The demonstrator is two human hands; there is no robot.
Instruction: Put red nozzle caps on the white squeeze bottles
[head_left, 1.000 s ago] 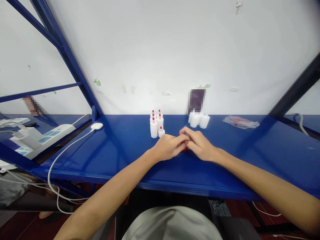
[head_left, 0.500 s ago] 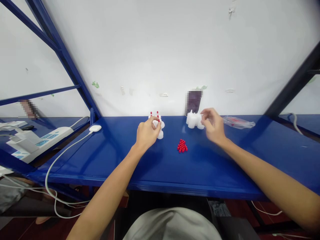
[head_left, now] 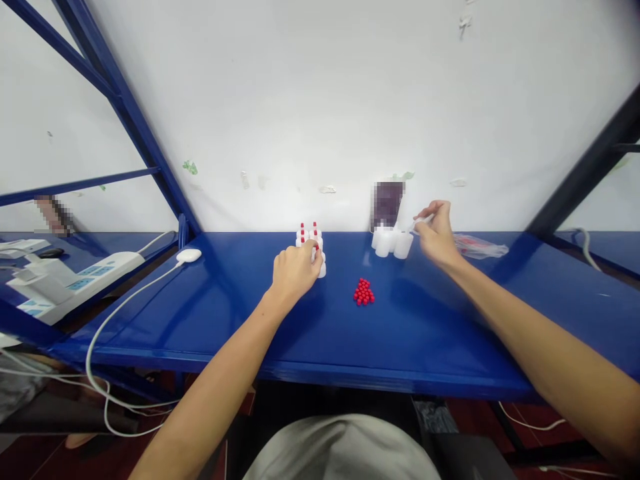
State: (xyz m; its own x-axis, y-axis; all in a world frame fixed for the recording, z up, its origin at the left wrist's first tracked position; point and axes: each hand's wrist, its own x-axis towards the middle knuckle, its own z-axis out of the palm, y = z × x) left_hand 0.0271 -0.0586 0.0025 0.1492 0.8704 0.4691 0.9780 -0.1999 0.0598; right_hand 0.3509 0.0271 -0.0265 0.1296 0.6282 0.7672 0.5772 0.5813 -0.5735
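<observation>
Red caps (head_left: 364, 293) are lying between my left hand (head_left: 295, 268), gripping a red-capped bottle (head_left: 323, 269), and right hand (head_left: 437, 232), pinching a tilted white bottle (head_left: 423, 220).

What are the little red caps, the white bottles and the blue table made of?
Red caps: probably smooth plastic, brightly and evenly coloured. White bottles: likely plastic with a soft, matte finish, since they look milky. Blue table: perhaps painted metal; its glossy top shows blurry reflections.

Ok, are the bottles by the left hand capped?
Capped where visible: red caps top the white bottles. The left hand partly hides the nearest; I cannot tell there.
</observation>
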